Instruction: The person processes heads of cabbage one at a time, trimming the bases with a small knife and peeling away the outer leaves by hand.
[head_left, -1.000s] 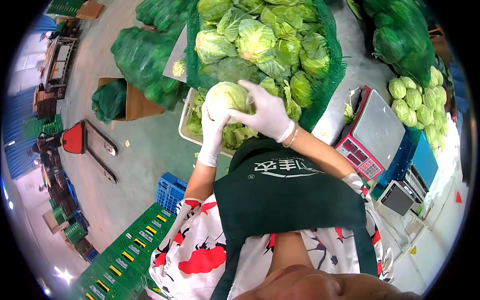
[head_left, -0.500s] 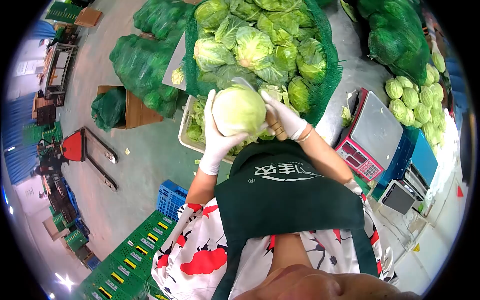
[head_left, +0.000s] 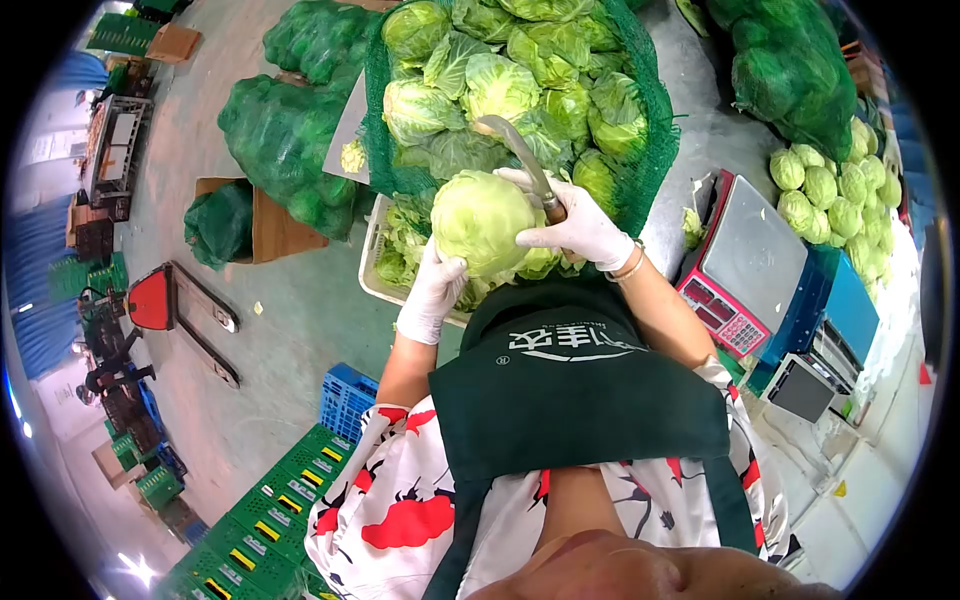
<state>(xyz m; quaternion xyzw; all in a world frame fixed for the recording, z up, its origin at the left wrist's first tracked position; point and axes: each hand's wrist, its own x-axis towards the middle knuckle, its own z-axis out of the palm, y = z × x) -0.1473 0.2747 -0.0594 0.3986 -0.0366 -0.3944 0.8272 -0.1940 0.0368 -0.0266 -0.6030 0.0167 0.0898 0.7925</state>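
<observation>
In the head view, a pale cabbage (head_left: 483, 222) is held above the white crate (head_left: 369, 278). The left hand (head_left: 432, 292) cups it, fingertips hidden. The right hand (head_left: 580, 225) closes around a curved knife (head_left: 524, 152). Past the crate lies a cabbage-filled green net (head_left: 657, 120); right of it, a scale (head_left: 755, 245).

® mark (head_left: 503, 362) and white Chinese characters (head_left: 560, 338), including 农, are showing on dark green apron (head_left: 580, 410); keypad markings (head_left: 741, 332) on scale (head_left: 752, 245) are appearing too small to read.
</observation>
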